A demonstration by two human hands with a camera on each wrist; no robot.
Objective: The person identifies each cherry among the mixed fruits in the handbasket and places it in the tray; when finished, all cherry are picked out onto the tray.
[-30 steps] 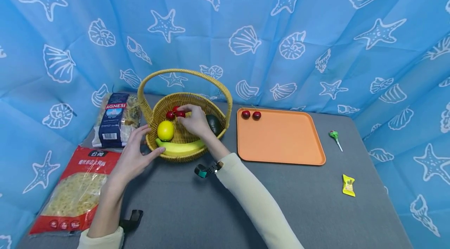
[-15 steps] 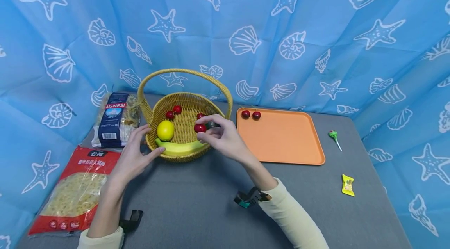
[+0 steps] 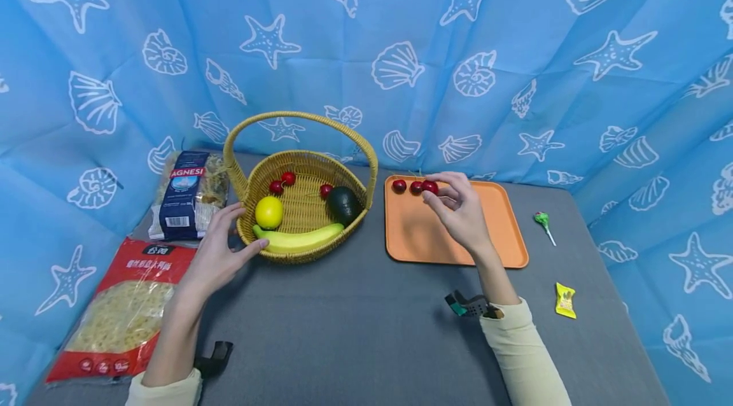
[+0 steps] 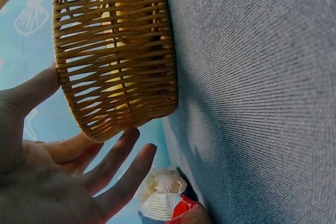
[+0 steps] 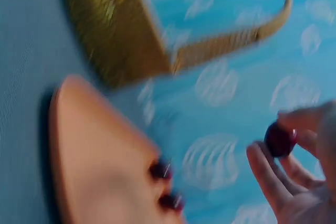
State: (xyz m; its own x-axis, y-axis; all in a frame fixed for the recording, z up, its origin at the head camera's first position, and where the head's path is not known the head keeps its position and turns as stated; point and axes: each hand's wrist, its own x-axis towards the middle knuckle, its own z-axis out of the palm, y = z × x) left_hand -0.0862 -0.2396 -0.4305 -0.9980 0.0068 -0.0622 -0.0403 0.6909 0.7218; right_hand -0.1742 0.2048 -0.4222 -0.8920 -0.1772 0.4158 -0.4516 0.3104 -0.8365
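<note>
The right hand [image 3: 460,212] hovers over the far left part of the flat orange plastic tray [image 3: 487,247], its fingers [image 3: 443,205] pinching a small dark red cherry [image 3: 430,187]. That cherry is just right of two more red cherries [image 3: 407,186] lying in the tray's far left corner. In the blurred right wrist view the pinched cherry [image 5: 280,139] sits between thumb and fingertips, clear above the tray [image 5: 94,145].

The left hand [image 3: 220,250] rests with relaxed, spread fingers [image 4: 118,161] against the near left wall of the round woven wicker basket with a hoop handle [image 3: 298,254], gripping nothing. Inside the basket lie a yellow lemon [image 3: 269,212], a yellow banana [image 3: 298,240], a dark avocado [image 3: 343,204] and three red cherries [image 3: 282,182].

On the grey tabletop [image 3: 343,329], two pasta bags [image 3: 189,193] lie to the left.
</note>
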